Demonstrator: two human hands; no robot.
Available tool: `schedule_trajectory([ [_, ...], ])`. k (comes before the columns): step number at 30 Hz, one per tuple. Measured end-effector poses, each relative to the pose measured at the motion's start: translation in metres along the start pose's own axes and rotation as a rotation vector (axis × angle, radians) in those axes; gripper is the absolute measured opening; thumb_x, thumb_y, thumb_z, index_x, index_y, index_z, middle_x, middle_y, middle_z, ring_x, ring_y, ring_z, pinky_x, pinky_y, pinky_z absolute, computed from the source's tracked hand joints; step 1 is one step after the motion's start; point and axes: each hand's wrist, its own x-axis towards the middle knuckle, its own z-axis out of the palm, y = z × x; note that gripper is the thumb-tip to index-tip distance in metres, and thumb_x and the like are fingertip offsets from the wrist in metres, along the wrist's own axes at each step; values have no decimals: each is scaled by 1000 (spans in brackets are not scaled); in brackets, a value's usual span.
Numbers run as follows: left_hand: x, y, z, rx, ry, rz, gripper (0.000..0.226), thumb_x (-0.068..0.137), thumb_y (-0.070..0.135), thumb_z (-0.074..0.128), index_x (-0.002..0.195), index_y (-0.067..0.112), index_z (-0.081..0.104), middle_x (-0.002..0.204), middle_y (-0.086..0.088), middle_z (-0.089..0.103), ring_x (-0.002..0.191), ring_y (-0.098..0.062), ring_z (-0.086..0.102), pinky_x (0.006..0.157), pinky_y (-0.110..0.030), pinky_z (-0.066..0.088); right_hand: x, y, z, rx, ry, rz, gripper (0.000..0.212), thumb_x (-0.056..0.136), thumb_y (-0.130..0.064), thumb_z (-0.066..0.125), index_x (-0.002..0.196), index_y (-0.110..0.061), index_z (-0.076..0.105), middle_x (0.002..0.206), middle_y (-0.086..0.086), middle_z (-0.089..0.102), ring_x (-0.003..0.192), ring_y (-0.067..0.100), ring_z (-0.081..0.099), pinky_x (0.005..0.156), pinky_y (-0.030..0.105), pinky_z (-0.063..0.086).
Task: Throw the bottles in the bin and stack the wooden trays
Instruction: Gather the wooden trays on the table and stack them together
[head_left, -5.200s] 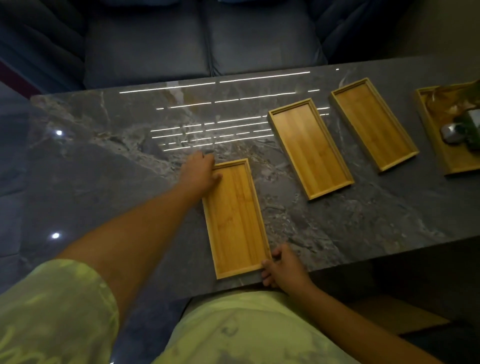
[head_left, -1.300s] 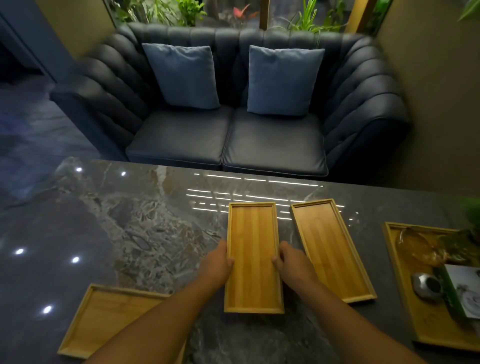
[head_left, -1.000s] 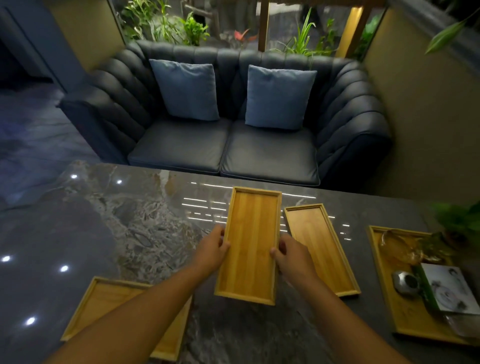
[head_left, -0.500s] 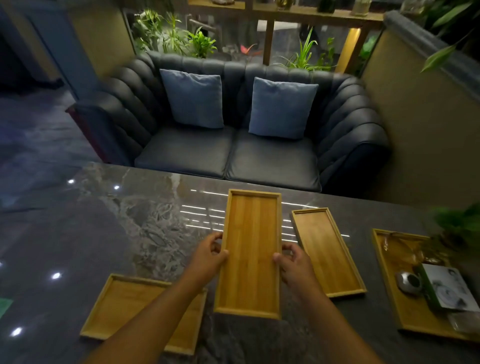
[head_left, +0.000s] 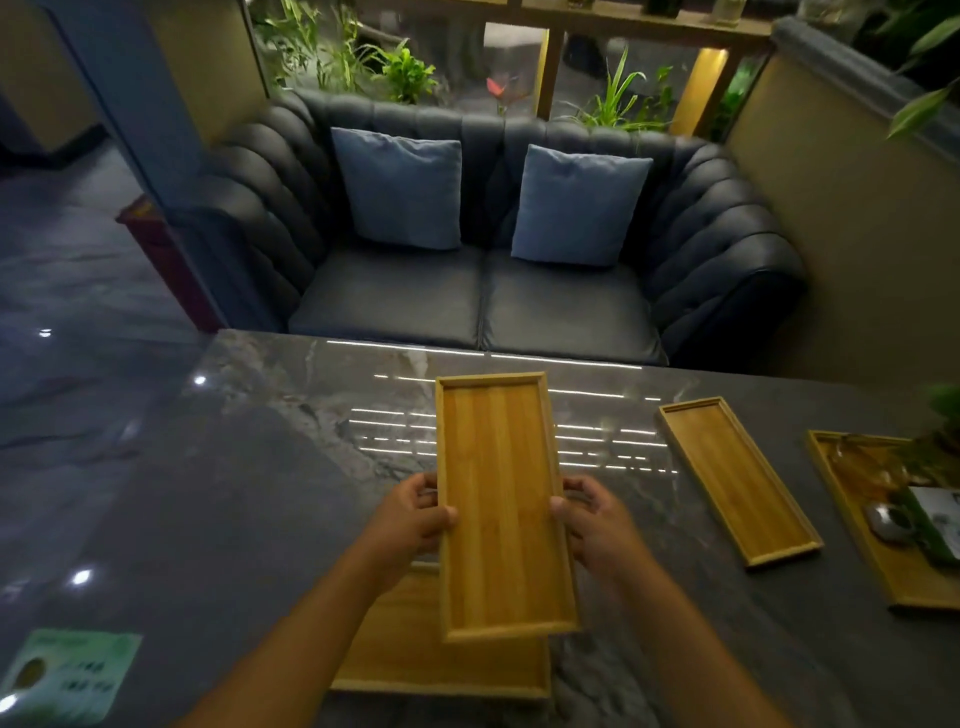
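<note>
— Where's the held tray (head_left: 498, 499)?
— The left hand (head_left: 410, 525) and right hand (head_left: 597, 525) grasp its long sides, fingers curled round the rims. It hangs over another tray (head_left: 441, 670) at the table's (head_left: 234, 493) near edge, hiding much of it.
— And at the right edge?
— A loaded tray (head_left: 852, 478), cut off. I can't make out what's in it.

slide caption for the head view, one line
Left hand and right hand hold a wooden tray over a second tray on the marble table; a third tray lies apart.
</note>
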Motion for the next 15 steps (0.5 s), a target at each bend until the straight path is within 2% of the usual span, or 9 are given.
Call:
schedule_trajectory([
  [4, -16, 0, -45, -72, -42, -33, 37, 85, 2, 64, 118, 15, 53, 112, -12, 70, 94, -27, 72, 70, -38, 60, -13, 13, 38, 61, -4, 70, 21, 94, -18, 60, 114, -16, 64, 110, 16, 71, 97, 32, 71, 81, 46, 59],
  [6, -23, -4, -62, -132, -45, -50, 38, 86, 2, 63, 119, 15, 52, 113, -13, 69, 96, -29, 71, 71, -41, 60, -21, 19, 51, 100, 13, 88, 21, 94, -18, 59, 112, -13, 67, 107, 19, 72, 94, 32, 71, 78, 45, 58],
  [10, -31, -14, -83, -261, 22, -104, 46, 84, 4, 65, 125, 16, 49, 120, -15, 64, 104, -35, 67, 76, -48, 59, -37, 33, 72, 235, 93, 125, 28, 96, -22, 54, 116, -7, 65, 116, 26, 66, 105, 42, 63, 84, 51, 53],
  [13, -35, -22, -87, -392, 64, -122, 50, 84, 1, 63, 128, 16, 46, 121, -16, 63, 106, -36, 65, 72, -48, 59, -47, 44, 85, 422, 115, 141, 29, 93, -26, 55, 112, -5, 63, 108, 25, 65, 96, 38, 64, 79, 51, 55],
  [15, -38, -23, -84, -469, 95, -130, 52, 85, -3, 60, 131, 13, 43, 124, -18, 60, 108, -38, 63, 69, -47, 60, -54, 50, 92, 559, 122, 140, 30, 83, -26, 62, 106, -7, 63, 97, 18, 70, 84, 32, 70, 67, 46, 60],
])
